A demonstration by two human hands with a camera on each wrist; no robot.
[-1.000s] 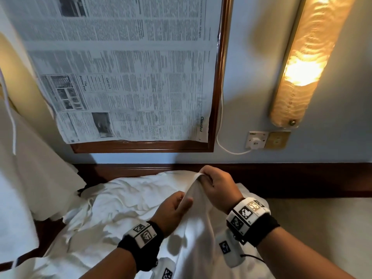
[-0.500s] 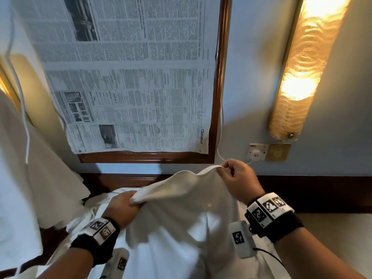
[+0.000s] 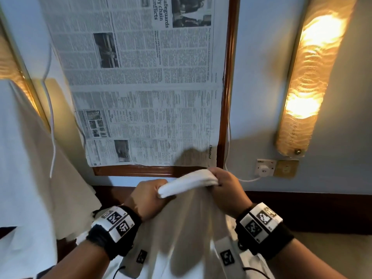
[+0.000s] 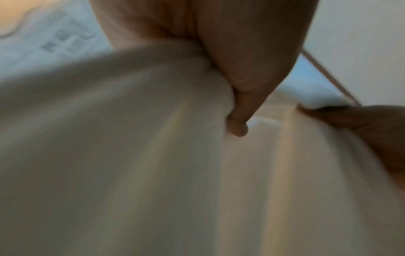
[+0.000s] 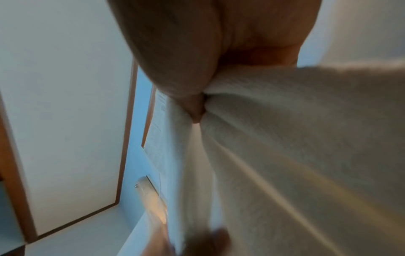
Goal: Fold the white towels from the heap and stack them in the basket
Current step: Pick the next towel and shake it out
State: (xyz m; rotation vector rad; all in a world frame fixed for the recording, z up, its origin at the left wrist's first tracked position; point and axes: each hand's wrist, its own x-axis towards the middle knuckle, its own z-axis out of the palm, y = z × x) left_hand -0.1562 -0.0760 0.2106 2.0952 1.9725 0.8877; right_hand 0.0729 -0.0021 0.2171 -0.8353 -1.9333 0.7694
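Observation:
A white towel (image 3: 191, 228) hangs in front of me, held up by its top edge. My left hand (image 3: 149, 196) grips the left end of that edge, and my right hand (image 3: 225, 188) grips the right end a little higher. The edge between them is bunched into a thick roll. In the left wrist view my left hand's fingers (image 4: 238, 121) pinch the towel (image 4: 131, 155). In the right wrist view my right hand's fingers (image 5: 192, 104) pinch the towel (image 5: 285, 138). The heap and the basket are hidden.
A framed board covered with newspaper (image 3: 145, 87) hangs on the wall straight ahead. A lit wall lamp (image 3: 310, 77) and a wall socket (image 3: 264, 168) are at the right. More white cloth (image 3: 30, 168) hangs at the left. A dark wooden ledge (image 3: 302, 208) runs behind my hands.
Both hands have risen with the towel and moved closer together. The towel's top edge, spread wide half a second ago, is now gathered short between them.

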